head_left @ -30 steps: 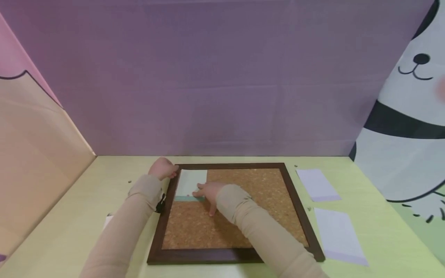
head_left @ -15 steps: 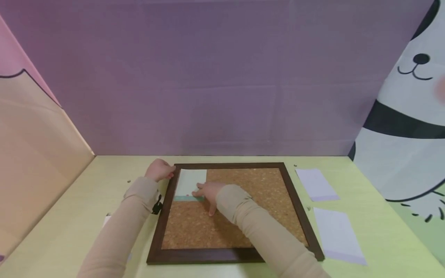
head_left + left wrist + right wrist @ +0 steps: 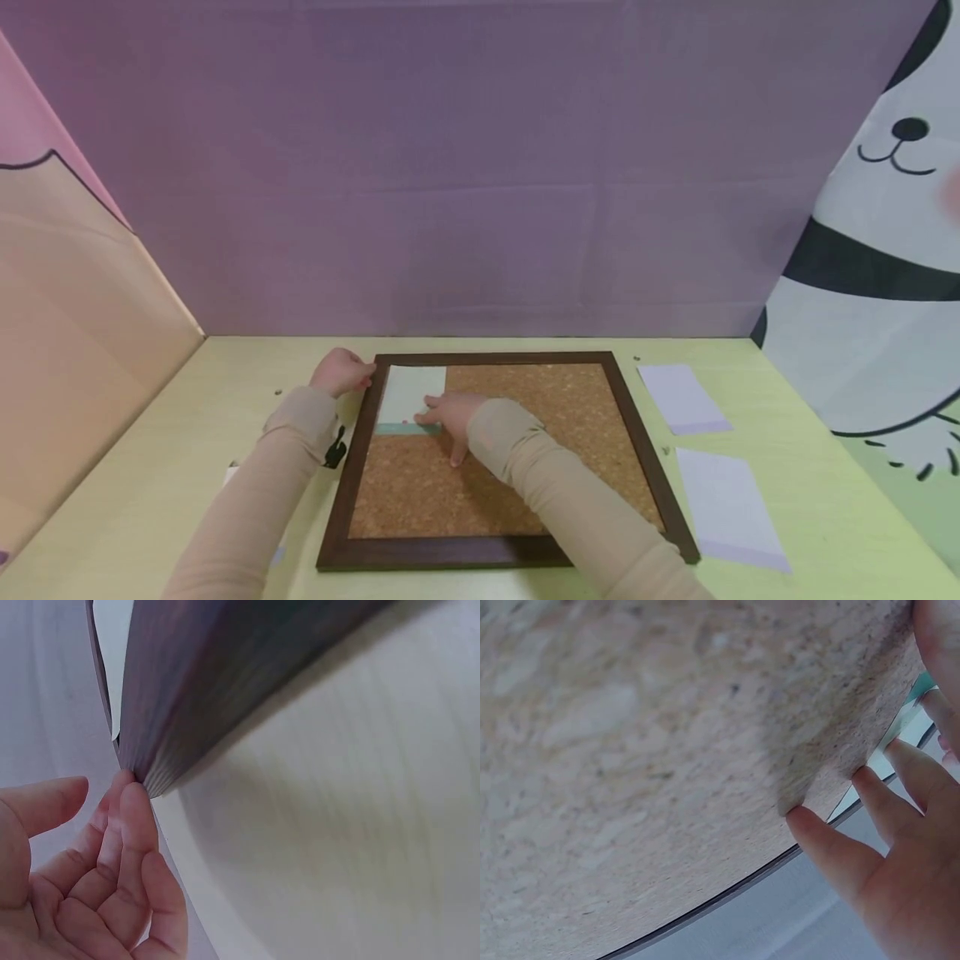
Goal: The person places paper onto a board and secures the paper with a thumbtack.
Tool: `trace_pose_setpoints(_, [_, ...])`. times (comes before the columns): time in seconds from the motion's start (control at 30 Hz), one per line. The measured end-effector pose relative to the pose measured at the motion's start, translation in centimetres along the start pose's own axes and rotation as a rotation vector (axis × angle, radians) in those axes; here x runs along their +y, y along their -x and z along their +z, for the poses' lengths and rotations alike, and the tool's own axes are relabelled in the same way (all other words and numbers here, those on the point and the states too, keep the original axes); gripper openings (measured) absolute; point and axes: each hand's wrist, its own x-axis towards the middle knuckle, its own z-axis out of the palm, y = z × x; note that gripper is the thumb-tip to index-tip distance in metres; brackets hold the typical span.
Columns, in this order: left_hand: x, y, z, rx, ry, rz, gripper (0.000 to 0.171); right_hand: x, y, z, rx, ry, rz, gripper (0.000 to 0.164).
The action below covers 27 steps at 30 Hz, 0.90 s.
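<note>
A cork board (image 3: 555,450) in a dark brown wooden frame (image 3: 450,553) lies on the table. In its far left corner sits a pale sheet of paper (image 3: 408,392) with a green strip along its near edge. My right hand (image 3: 452,417) rests on the sheet's right side with fingers spread; in the right wrist view its fingertips (image 3: 799,817) touch cork and paper. My left hand (image 3: 341,373) is at the frame's far left corner. In the left wrist view its fingertips (image 3: 135,795) meet that corner, the thumb (image 3: 56,802) standing apart.
Two pale purple-edged sheets, a far sheet (image 3: 684,398) and a near sheet (image 3: 731,508), lie right of the board. Another sheet (image 3: 277,550) is mostly hidden under my left sleeve. Small dark bits (image 3: 278,392) dot the table. A purple cloth (image 3: 480,208) hangs behind.
My left hand has shifted slightly left and nearer to me along the frame's corner. The right hand and the sheet under it look unmoved.
</note>
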Motion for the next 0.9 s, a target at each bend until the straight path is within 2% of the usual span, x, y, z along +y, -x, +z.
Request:
trace_pose_setpoints(0.43, [-1.1, 0.0, -0.5, -0.004, -0.034, 0.008, 0.033, 0.2, -0.1, 0.1, -0.002, -0.021, -0.003, 0.083])
trace_pose_setpoints(0.9, [-1.8, 0.1, -3.0, 0.005, -0.094, 0.001, 0.034, 0.0, 0.0, -0.1, 0.009, -0.068, -0.009, 0.084])
